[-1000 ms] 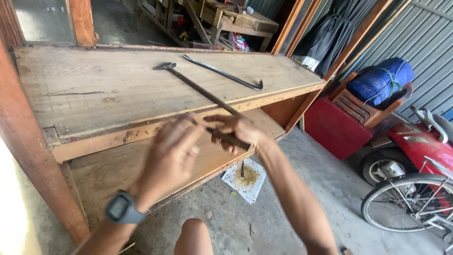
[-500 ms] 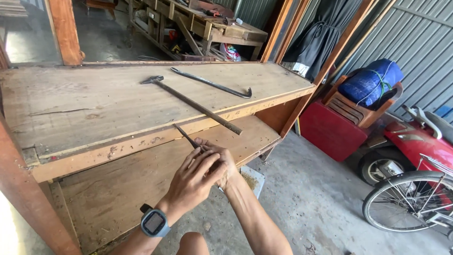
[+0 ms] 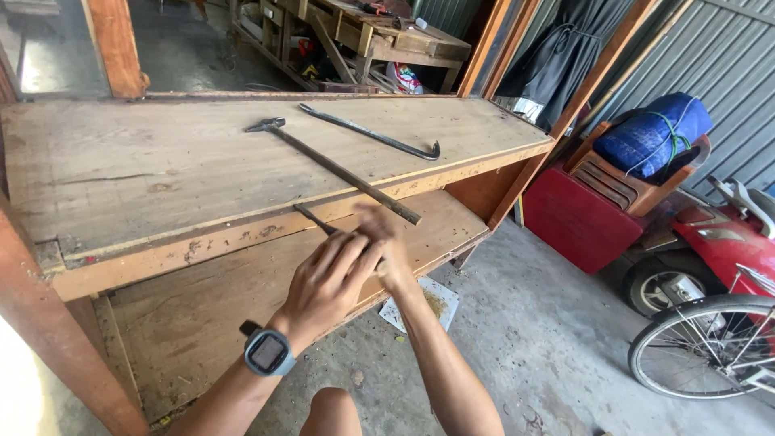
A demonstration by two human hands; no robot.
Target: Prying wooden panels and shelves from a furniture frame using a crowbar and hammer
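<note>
Outdoors under tin walls, both my left hand (image 3: 323, 278) and right hand (image 3: 383, 242) clasp a thin dark metal rod (image 3: 311, 218) angled against the worn wooden cabinet's lower shelf (image 3: 202, 315), long-handled iron hammer (image 3: 331, 165) lying on top.

A long rusty hammer with a metal shaft (image 3: 335, 168) lies slantwise on the worn top of the old wooden cabinet (image 3: 145, 169), its handle end jutting past the near edge. Just beyond it lies a dark curved crowbar (image 3: 371, 136). On the right, a blue bundle tied with green cord (image 3: 650, 133) rests on stacked orange plastic chairs (image 3: 617, 182). A red scooter (image 3: 710, 242) and a bicycle wheel (image 3: 702, 355) stand near right.
</note>
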